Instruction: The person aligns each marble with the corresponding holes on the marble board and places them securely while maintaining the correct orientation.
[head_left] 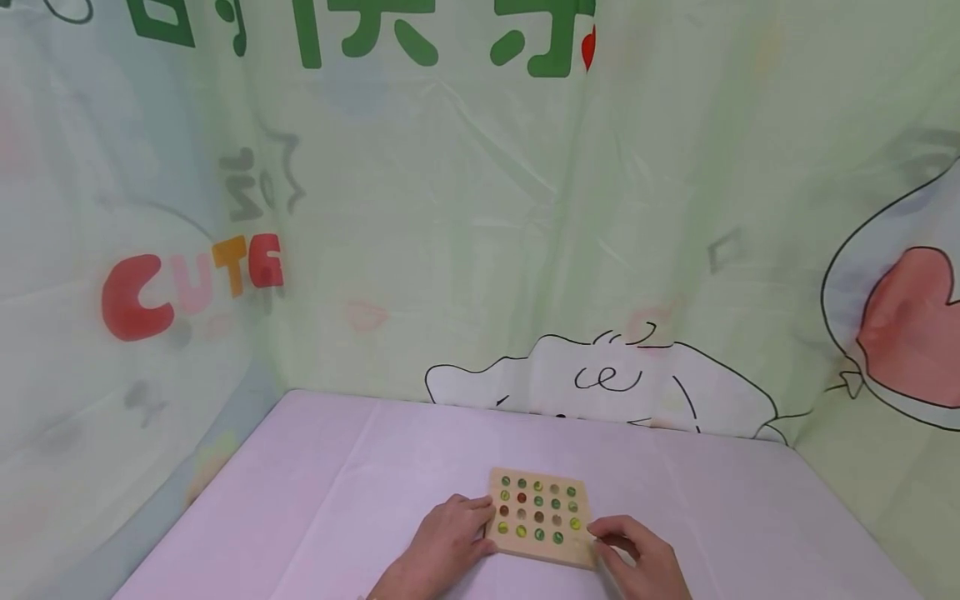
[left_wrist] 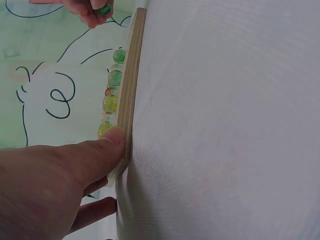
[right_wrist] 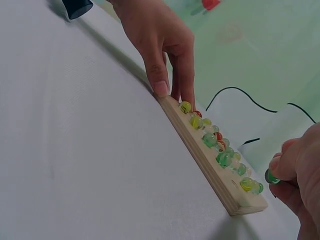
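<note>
A square wooden board (head_left: 536, 553) lies on the table, with rows of glass marbles (head_left: 538, 501) in green, yellow, reddish brown and clear sitting in its hollows. The hollow (right_wrist: 236, 185) at the front right corner is bare. My left hand (head_left: 450, 533) grips the board's left edge, thumb on the near side, as the left wrist view shows from close up. Just off the right edge, my right hand (head_left: 641, 557) pinches a green marble (right_wrist: 271, 176) between thumb and fingertips. That marble is apart from the board in the right wrist view.
A pale cloth covers the table (head_left: 337, 483). Printed curtains (head_left: 450, 208) stand behind it and along the left and right sides. Near the left forearm, a dark cylindrical thing (right_wrist: 77, 6) shows at the top of the right wrist view.
</note>
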